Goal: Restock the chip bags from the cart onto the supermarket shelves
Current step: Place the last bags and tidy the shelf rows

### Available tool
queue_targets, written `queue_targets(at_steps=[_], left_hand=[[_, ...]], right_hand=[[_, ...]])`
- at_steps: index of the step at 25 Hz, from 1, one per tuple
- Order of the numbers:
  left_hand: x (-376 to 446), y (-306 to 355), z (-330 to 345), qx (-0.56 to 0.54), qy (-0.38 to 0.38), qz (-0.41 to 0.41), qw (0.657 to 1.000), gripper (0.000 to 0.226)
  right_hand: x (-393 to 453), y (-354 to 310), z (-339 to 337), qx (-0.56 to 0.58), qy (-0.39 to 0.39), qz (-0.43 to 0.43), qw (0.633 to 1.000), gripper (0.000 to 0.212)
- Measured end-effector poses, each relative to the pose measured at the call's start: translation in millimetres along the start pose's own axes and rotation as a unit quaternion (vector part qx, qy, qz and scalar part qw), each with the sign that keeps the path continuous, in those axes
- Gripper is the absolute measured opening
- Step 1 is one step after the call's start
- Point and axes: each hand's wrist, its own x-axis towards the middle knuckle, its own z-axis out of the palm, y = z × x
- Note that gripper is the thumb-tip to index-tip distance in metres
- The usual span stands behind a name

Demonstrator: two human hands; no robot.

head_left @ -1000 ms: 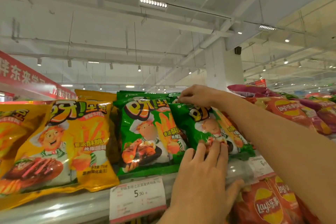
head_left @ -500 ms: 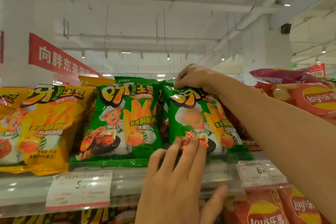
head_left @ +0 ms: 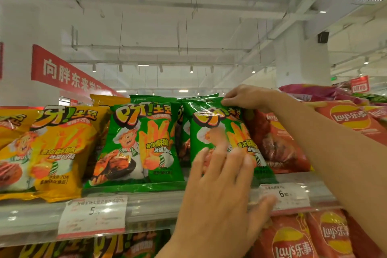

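We pinch the top edge of the upright green bag (head_left: 226, 138) with our right hand (head_left: 249, 97) above the shelf (head_left: 146, 208), our left hand (head_left: 219, 190) flat, fingers straight, on its lower front

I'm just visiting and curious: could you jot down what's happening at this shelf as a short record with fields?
Place: supermarket top shelf with chip bags
Bag being placed: green chip bag, upright on the shelf
Right hand: fingers pinch the bag's top edge
Left hand: fingers straight, flat against the bag's lower front
Left neighbour: second green bag, then yellow bag
Right neighbour: red Lay's bag
Price tags: 5-something tag, 6.80 tag
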Motion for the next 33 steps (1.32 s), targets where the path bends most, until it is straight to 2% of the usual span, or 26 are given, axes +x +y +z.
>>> queue_targets(at_steps=[3, 6, 10, 13, 17, 20, 22, 24, 26, 28, 31, 33], left_hand=[[23.2, 21.2, 6.8, -0.01, -0.067, 0.034, 0.997, 0.079], [18.4, 26.5, 23.7, 0.004, -0.126, 0.052, 0.991, 0.086], [11.9, 26.4, 20.5, -0.011, -0.122, 0.043, 0.992, 0.086], [-0.3, 25.9, 14.0, 0.025, -0.117, 0.036, 0.992, 0.078], [-28.0, 26.6, 18.9, 0.036, -0.09, 0.075, 0.992, 0.067], [-69.2, 30.9, 30.5, 0.0, -0.052, 0.116, 0.992, 0.056], [-113.2, 33.1, 42.7, -0.03, -0.069, 0.128, 0.989, 0.051], [-156.8, 29.4, 55.9, -0.049, -0.119, 0.107, 0.986, 0.051], [-190.7, 20.9, 66.5, -0.041, -0.185, 0.07, 0.979, 0.055], [-211.9, 9.7, 73.2, -0.024, -0.229, 0.042, 0.972, 0.06], [-223.1, 0.4, 78.2, -0.002, -0.238, 0.027, 0.971, 0.065], [-226.7, 1.0, 80.9, -0.002, -0.228, 0.024, 0.973, 0.065]], right_hand=[[-1.4, 8.4, 8.3, 0.002, 0.03, -0.009, 1.0, 0.019], [5.8, 5.6, 20.4, -0.025, 0.105, -0.031, 0.994, 0.015], [-4.1, 5.6, 31.7, -0.057, 0.187, -0.029, 0.98, 0.018], [-32.1, -0.3, 38.3, -0.003, 0.248, -0.072, 0.966, 0.021], [-100.3, 0.3, 66.5, 0.023, 0.218, -0.136, 0.966, 0.027], [-163.6, 7.2, 95.8, 0.051, 0.269, -0.155, 0.949, 0.027], [-208.0, 12.6, 123.4, 0.052, 0.313, -0.152, 0.936, 0.022], [-246.4, 18.2, 154.4, 0.062, 0.332, -0.151, 0.929, 0.019], [-273.9, 23.3, 184.6, 0.054, 0.329, -0.176, 0.926, 0.018], [-284.7, 26.6, 209.6, 0.056, 0.287, -0.205, 0.934, 0.021], [-287.2, 28.8, 240.4, 0.078, 0.169, -0.219, 0.958, 0.025], [-287.4, 28.7, 259.9, 0.052, 0.122, -0.222, 0.966, 0.028]])
